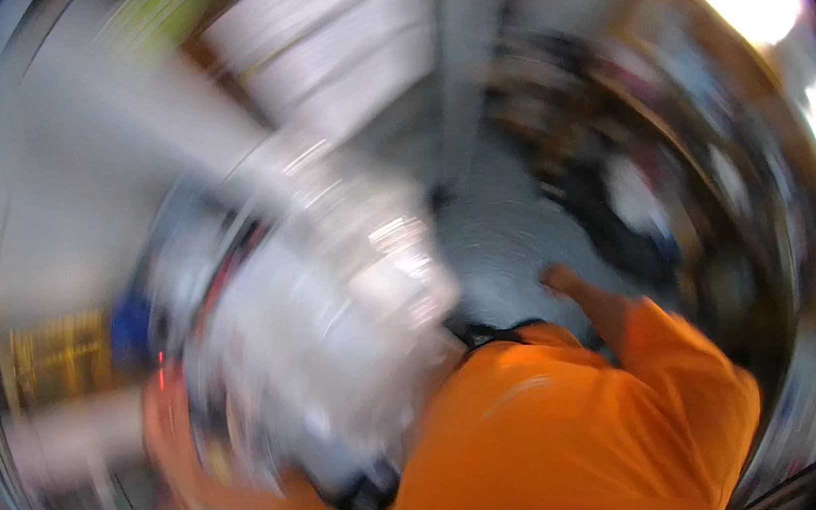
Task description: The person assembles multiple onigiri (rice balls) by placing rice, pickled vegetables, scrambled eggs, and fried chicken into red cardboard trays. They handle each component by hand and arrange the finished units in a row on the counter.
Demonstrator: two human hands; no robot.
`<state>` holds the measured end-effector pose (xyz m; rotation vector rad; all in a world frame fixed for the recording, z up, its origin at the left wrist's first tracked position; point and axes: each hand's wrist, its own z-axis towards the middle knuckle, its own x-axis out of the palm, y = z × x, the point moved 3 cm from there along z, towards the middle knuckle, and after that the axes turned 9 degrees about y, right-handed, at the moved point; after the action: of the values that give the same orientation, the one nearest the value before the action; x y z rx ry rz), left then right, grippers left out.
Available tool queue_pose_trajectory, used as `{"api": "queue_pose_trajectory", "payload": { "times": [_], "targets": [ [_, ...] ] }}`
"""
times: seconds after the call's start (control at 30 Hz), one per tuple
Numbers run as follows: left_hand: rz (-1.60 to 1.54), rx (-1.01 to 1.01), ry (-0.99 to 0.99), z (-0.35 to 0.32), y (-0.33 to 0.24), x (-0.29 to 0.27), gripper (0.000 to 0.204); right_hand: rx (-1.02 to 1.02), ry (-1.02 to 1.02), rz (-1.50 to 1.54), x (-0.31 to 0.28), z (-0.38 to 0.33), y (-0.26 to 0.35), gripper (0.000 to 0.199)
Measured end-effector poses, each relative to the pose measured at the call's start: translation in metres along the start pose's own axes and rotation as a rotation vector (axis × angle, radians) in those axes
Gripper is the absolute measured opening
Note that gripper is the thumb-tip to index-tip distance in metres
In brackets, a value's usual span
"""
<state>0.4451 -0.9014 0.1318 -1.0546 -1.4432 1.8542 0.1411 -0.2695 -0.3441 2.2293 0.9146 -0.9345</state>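
Note:
Motion smears most of the head view. My left hand is raised at the lower left, beside a large whitish, shiny bundle that looks like clear plastic wrap or bags. A small red glint shows at its fingertips. Blur hides its fingers and whether it touches or holds anything. On the right, my right hand hangs over the grey floor with its fingers curled in, and nothing visible sticks out of it. The orange sleeves and shirt fill the lower middle.
Grey floor runs ahead between the bundle and brown shelving with blurred goods on the right. A pale post or beam crosses the upper left. At far left are a yellow crate-like shape and a blue object.

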Motion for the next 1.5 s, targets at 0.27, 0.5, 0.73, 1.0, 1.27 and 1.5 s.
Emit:
{"api": "queue_pose_trajectory", "payload": {
  "times": [0.27,0.5,0.73,1.0,1.27,1.5],
  "targets": [
    [-0.31,0.457,1.653,0.019,-0.089,0.387,0.051,0.737,-0.646,1.252,0.134,-0.193,0.013,0.023],
    [-0.411,0.243,2.963,-0.2,-0.124,0.695,0.067,1.344,-1.166,1.963,0.272,-0.383,0.101,0.032],
    [-0.22,0.148,3.347,-0.238,-0.101,0.824,0.057,1.449,-1.408,2.494,0.281,-0.343,0.128,0.023],
    [0.504,0.057,3.218,-0.187,-0.016,1.055,0.044,1.827,-1.218,2.108,0.347,-0.318,0.041,0.011],
    [1.634,0.06,2.989,-0.272,0.087,1.265,0.04,1.349,-2.585,2.583,0.197,-0.31,0.053,0.046],
    [2.407,1.278,2.972,-0.468,0.09,1.153,0.041,0.552,-3.687,1.479,-0.067,-0.281,0.133,0.064]
  ]
}}
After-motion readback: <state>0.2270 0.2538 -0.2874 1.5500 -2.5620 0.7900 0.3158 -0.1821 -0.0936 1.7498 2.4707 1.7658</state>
